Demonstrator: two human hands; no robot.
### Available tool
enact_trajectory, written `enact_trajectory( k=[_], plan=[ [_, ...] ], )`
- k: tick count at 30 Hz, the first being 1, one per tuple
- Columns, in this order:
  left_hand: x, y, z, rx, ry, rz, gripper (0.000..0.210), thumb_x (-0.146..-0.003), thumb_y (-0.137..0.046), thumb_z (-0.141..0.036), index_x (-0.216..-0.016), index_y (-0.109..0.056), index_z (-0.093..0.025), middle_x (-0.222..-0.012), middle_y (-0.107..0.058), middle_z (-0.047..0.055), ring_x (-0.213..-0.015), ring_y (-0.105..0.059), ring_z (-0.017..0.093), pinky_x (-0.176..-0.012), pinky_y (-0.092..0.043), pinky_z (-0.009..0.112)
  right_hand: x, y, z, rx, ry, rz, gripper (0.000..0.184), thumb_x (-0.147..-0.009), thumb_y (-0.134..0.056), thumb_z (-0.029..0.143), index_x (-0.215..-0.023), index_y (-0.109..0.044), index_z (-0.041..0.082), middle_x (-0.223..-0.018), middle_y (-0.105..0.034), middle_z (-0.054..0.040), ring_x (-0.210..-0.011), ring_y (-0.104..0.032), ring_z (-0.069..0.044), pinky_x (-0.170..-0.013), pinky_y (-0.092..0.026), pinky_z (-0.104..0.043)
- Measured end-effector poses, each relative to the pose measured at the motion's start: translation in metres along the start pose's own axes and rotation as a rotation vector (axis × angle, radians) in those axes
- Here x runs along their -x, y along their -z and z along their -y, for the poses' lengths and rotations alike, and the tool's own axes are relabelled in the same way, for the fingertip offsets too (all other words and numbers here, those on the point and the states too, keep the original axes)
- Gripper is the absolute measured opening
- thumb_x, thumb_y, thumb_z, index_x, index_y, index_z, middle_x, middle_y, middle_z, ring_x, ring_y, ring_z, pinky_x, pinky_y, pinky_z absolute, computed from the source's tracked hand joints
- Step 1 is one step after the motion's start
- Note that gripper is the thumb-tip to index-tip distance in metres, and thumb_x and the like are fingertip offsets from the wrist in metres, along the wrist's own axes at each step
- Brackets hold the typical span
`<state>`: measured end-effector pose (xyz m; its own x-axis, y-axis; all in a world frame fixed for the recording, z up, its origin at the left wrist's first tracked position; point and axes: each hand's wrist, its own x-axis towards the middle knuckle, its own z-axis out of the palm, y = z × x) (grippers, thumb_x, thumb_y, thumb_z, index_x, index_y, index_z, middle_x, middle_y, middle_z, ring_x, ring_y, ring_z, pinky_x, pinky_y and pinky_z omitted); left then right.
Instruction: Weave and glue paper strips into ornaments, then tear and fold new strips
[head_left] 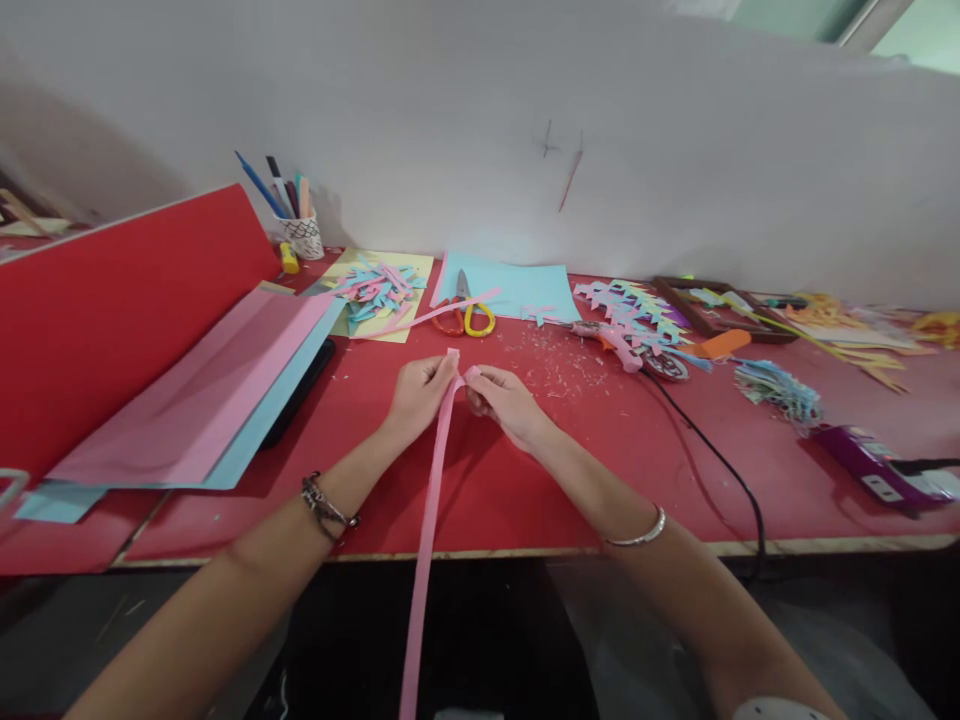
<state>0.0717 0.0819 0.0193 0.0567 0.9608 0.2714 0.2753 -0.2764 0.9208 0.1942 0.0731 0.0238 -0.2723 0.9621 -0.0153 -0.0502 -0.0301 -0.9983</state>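
A long pink paper strip [433, 500] hangs from my hands down past the table's front edge. My left hand [420, 392] pinches it near its top end, which pokes up above the fingers. Close beside, my right hand [504, 402] pinches a short pink end of the paper, bent over toward the right. Both hands are just above the red tabletop. Behind them lie scissors [480, 320] with red and yellow handles, open-bladed or not I cannot tell, with another pink strip [442, 313] across them.
Pink and blue sheets [202, 400] lie at left by a red board [135, 300]. Paper strips [379, 295] are piled on a yellow sheet. At right are a pink glue gun [619, 345] with a black cord, folded paper chains [634, 305] and a purple power strip [862, 465].
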Motion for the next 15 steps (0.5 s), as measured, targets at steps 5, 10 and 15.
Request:
enact_trajectory(
  k=[5,10,15],
  plan=[
    [0.0000,-0.0019,-0.0018,0.033,0.000,0.159,0.042,-0.077,-0.036,-0.046,-0.048,-0.045,-0.018,-0.042,-0.045,-0.004,-0.042,-0.041,0.008,-0.043,-0.034,0.020,-0.0010,0.0018,0.0001,-0.069,0.019,-0.118,0.030,-0.065,-0.056,0.043,-0.051,-0.043,0.020,-0.048,-0.038,0.0071,-0.046,-0.034,-0.006,-0.048,-0.028,-0.022],
    [0.0000,-0.0026,-0.0017,0.039,-0.051,0.229,0.038,-0.078,-0.038,-0.039,-0.050,-0.053,-0.017,-0.050,-0.057,-0.001,-0.052,-0.053,0.010,-0.056,-0.042,0.020,-0.0022,0.0030,-0.0008,-0.027,-0.008,-0.111,0.035,-0.063,-0.056,0.050,-0.051,-0.042,0.020,-0.047,-0.041,0.0064,-0.044,-0.035,-0.006,-0.047,-0.029,-0.023],
    [0.0003,-0.0024,0.0009,0.032,-0.085,0.231,0.038,-0.080,-0.036,-0.033,-0.051,-0.055,-0.017,-0.054,-0.061,0.000,-0.058,-0.057,0.012,-0.062,-0.044,0.021,-0.0017,0.0010,-0.0002,0.007,-0.013,-0.095,0.034,-0.062,-0.058,0.047,-0.049,-0.042,0.020,-0.046,-0.042,0.0066,-0.044,-0.036,-0.006,-0.047,-0.029,-0.024]
  ],
)
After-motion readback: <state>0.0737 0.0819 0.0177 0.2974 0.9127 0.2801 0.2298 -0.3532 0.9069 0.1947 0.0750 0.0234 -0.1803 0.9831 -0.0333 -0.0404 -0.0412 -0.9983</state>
